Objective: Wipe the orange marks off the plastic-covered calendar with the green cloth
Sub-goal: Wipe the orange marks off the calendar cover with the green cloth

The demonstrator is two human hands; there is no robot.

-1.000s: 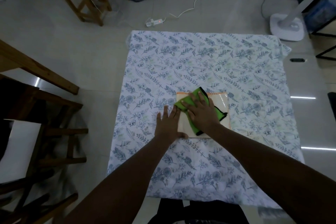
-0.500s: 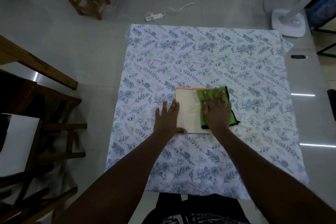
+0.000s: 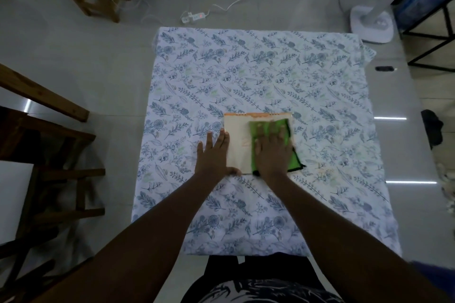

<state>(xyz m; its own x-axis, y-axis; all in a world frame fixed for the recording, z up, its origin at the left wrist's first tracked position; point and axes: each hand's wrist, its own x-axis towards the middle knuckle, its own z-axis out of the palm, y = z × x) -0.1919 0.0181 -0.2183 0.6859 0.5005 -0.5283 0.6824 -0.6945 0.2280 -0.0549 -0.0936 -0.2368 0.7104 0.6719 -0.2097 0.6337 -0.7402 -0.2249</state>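
pressing green cloth (image 3: 286,155) on calendar (image 3: 237,141)

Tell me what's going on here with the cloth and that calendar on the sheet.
A person is wiping a plastic-covered calendar that lies on a floral sheet. The right hand presses a green cloth flat onto the calendar's right part. The left hand lies flat at its left edge, apparently steadying it. Faint orange marks show beside the cloth, so the wiping looks unfinished.

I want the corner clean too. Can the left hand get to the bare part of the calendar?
Probably yes. The left hand lies flat at the calendar edge, nothing between; the green cloth and right hand cover the other side.
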